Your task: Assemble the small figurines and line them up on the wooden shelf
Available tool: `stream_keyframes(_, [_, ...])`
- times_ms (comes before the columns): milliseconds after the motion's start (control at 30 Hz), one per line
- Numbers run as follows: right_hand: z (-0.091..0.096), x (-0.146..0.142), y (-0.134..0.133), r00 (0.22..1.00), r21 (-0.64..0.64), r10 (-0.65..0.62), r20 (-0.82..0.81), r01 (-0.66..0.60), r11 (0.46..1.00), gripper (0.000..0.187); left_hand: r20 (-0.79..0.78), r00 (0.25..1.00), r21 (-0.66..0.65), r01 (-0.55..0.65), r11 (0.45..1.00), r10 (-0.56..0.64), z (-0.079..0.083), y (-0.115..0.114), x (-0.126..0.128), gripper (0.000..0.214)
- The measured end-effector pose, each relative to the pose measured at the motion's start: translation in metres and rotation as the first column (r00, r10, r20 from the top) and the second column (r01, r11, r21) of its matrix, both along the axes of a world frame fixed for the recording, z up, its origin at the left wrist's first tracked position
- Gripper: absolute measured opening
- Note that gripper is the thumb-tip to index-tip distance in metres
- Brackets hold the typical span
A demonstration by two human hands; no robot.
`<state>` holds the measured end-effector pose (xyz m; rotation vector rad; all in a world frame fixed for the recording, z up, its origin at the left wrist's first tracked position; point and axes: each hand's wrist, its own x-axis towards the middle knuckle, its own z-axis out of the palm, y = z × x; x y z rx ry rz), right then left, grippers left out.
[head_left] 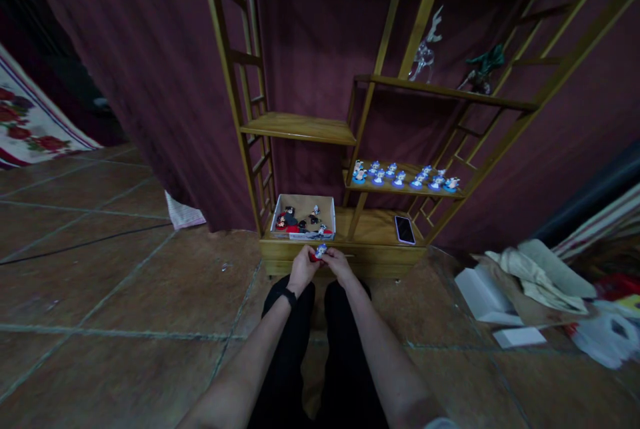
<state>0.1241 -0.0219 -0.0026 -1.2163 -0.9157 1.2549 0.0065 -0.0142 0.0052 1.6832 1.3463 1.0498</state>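
My left hand (303,266) and my right hand (338,263) meet in front of a low wooden shelf unit (367,246), both pinched on one small figurine (319,252) with a red base and a white-blue top. Just beyond the hands sits a white cardboard box (303,217) holding several more small figurines. A row of several blue-based figurines (403,177) stands on the shelf above and to the right. A black band is on my left wrist.
A phone (405,230) lies on the bottom shelf, right of the box. A clear deer ornament (425,49) and a dark green ornament (484,68) stand on the upper shelf. Papers, cloth and bags (540,289) are heaped on the tiled floor at right. Dark red curtain behind.
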Motion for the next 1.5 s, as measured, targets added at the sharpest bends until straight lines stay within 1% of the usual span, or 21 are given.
stream_keyframes(100, [0.000, 0.000, -0.001, 1.000, 0.003, 0.016, 0.020, -0.016, 1.000, 0.015, -0.155, 0.988, 0.111, 0.015, 0.994, 0.003, 0.002, -0.005, 0.001, 0.018])
stream_keyframes(167, [0.000, 0.000, -0.002, 0.999, 0.013, 0.037, 0.036, -0.038, 0.999, 0.016, -0.215, 0.976, 0.175, 0.022, 0.984, 0.016, 0.004, -0.009, 0.002, 0.017])
stream_keyframes(233, [0.001, 0.001, -0.004, 0.997, 0.046, 0.070, 0.045, -0.072, 0.996, 0.017, -0.254, 0.967, 0.200, 0.038, 0.979, 0.014, 0.006, -0.014, 0.003, 0.016])
stream_keyframes(367, [0.000, 0.002, -0.005, 0.991, 0.097, 0.125, 0.039, -0.128, 0.987, 0.024, -0.297, 0.955, 0.195, 0.071, 0.978, -0.010, 0.010, -0.020, 0.004, 0.017])
stream_keyframes(533, [-0.002, -0.003, -0.003, 0.995, 0.100, 0.086, 0.049, -0.090, 0.991, 0.026, -0.293, 0.956, 0.212, 0.094, 0.973, -0.028, 0.010, -0.022, 0.003, 0.018])
stream_keyframes(700, [-0.001, -0.003, -0.003, 0.992, 0.102, 0.118, 0.034, -0.121, 0.987, 0.026, -0.303, 0.953, 0.228, 0.097, 0.969, -0.023, 0.010, -0.021, 0.002, 0.026])
stream_keyframes(800, [0.000, -0.002, -0.003, 0.992, 0.109, 0.122, 0.044, -0.126, 0.986, 0.025, -0.356, 0.934, 0.205, 0.102, 0.973, -0.023, 0.012, -0.023, 0.003, 0.027])
stream_keyframes(933, [0.003, -0.001, -0.004, 0.992, 0.116, 0.120, 0.045, -0.124, 0.985, 0.022, -0.479, 0.875, 0.172, 0.174, 0.970, -0.072, 0.017, -0.024, 0.003, 0.030])
stream_keyframes(1000, [0.006, -0.002, -0.006, 0.994, 0.120, 0.111, 0.011, -0.112, 0.986, 0.021, -0.550, 0.831, 0.187, 0.226, 0.956, -0.088, 0.020, -0.022, 0.003, 0.032])
stream_keyframes(1067, [0.008, -0.001, -0.009, 0.993, 0.133, 0.105, -0.047, -0.098, 0.986, 0.023, -0.627, 0.773, 0.232, 0.302, 0.925, -0.095, 0.022, -0.019, 0.001, 0.033])
stream_keyframes(1167, [0.010, 0.001, -0.012, 0.983, 0.122, 0.111, -0.144, -0.094, 0.988, 0.026, -0.724, 0.684, 0.306, 0.437, 0.846, -0.091, 0.023, -0.014, -0.002, 0.033])
stream_keyframes(1233, [0.010, 0.004, -0.012, 0.976, 0.101, 0.107, -0.192, -0.088, 0.991, 0.028, -0.752, 0.654, 0.348, 0.496, 0.796, -0.079, 0.022, -0.012, -0.004, 0.036])
stream_keyframes(1267, [0.009, 0.005, -0.011, 0.973, 0.093, 0.100, -0.206, -0.082, 0.992, 0.029, -0.756, 0.650, 0.364, 0.512, 0.778, -0.074, 0.021, -0.012, -0.004, 0.038])
stream_keyframes(1333, [0.009, 0.007, -0.010, 0.973, 0.086, 0.086, -0.213, -0.069, 0.994, 0.033, -0.753, 0.655, 0.382, 0.523, 0.762, -0.071, 0.020, -0.011, -0.005, 0.040])
stream_keyframes(1400, [0.009, 0.007, -0.010, 0.978, 0.080, 0.071, -0.195, -0.057, 0.995, 0.036, -0.742, 0.665, 0.378, 0.521, 0.765, -0.087, 0.019, -0.011, -0.004, 0.041])
stream_keyframes(1500, [0.011, 0.008, -0.010, 0.984, 0.063, 0.063, -0.168, -0.053, 0.997, 0.038, -0.700, 0.699, 0.341, 0.505, 0.793, -0.144, 0.021, -0.010, -0.003, 0.042])
